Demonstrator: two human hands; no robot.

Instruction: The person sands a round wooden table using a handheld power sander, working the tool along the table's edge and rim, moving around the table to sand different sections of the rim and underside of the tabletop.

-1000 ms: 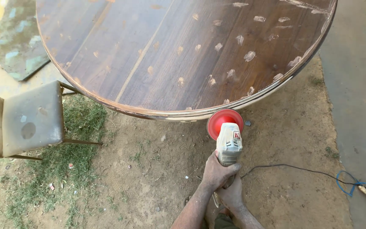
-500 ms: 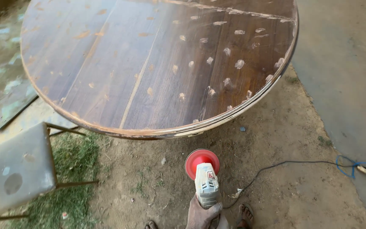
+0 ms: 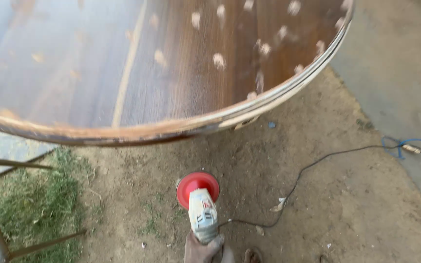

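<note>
surface (image 3: 171, 73): dark stained wood, smooth with a slight sheen, dotted with pale matt filler patches; rim worn to bare wood
sander (image 3: 201, 214): grey-white plastic body, red matt disc
cord (image 3: 308, 168): black rubbery
ground (image 3: 317, 209): rough dry dirt

White power sander (image 3: 203, 214) with red round disc, held above dirt.

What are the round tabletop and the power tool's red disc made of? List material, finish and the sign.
Round tabletop: looks like wood planks, dark glossy stain; grain lines, pale filler-like spots, worn bare rim.
Red disc: probably plastic or rubber backing pad, matte; uniform colour, though blurred.
</note>
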